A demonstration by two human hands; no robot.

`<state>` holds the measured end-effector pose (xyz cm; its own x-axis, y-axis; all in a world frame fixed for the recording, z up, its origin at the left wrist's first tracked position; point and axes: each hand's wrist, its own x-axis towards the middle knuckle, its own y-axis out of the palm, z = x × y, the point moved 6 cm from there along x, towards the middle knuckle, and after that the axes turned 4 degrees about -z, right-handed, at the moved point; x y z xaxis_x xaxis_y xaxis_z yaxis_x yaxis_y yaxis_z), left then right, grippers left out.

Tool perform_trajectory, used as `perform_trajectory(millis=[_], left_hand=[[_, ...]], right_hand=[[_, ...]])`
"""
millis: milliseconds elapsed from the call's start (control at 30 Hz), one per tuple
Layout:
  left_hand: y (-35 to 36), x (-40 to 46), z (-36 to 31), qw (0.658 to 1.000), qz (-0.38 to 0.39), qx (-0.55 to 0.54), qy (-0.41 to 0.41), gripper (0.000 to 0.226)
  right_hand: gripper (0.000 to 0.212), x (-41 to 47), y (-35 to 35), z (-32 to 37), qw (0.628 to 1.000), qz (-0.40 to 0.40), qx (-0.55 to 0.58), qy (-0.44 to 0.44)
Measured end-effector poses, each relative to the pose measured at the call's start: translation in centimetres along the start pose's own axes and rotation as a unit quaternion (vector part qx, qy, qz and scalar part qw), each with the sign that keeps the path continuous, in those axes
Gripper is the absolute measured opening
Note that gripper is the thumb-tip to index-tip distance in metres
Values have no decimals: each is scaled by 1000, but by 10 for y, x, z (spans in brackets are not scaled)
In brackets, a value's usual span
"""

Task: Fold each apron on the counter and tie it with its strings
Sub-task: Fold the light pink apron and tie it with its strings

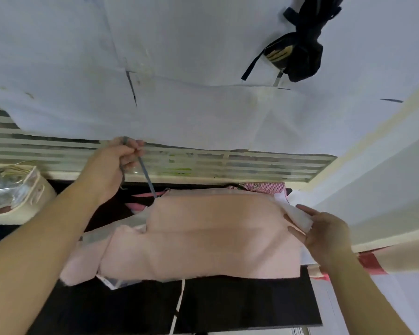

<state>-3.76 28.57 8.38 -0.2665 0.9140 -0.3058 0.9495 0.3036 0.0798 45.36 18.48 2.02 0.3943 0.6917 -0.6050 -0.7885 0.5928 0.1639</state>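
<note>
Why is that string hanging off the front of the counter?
A pale string dangles over the front edge of the dark counter, below the pink apron. It looks loose, not yet tied. The left hand grips a grey string.

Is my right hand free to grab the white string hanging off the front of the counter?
Probably not yet: the right hand is holding white fabric at the pink apron's edge; the white string itself hangs unobstructed.

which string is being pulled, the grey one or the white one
The grey string: the left hand grips it, taut above the pink apron. The white string hangs loose over the counter's front.
</note>
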Motion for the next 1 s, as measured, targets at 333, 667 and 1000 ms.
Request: perform_trajectory(millis=[333,667,1000], left_hand=[[-66,-37,195,824,-34,552,-121,81],[-107,-49,226,730,-76,672,-99,25],[-150,-43,211,696,25,686,-212,22]], right_hand=[[72,88,-32,-88,913,-80,-400,22],[67,67,-86,-157,744,-113,-657,56],[27,61,-105,-131,787,-140,-599,-54]])
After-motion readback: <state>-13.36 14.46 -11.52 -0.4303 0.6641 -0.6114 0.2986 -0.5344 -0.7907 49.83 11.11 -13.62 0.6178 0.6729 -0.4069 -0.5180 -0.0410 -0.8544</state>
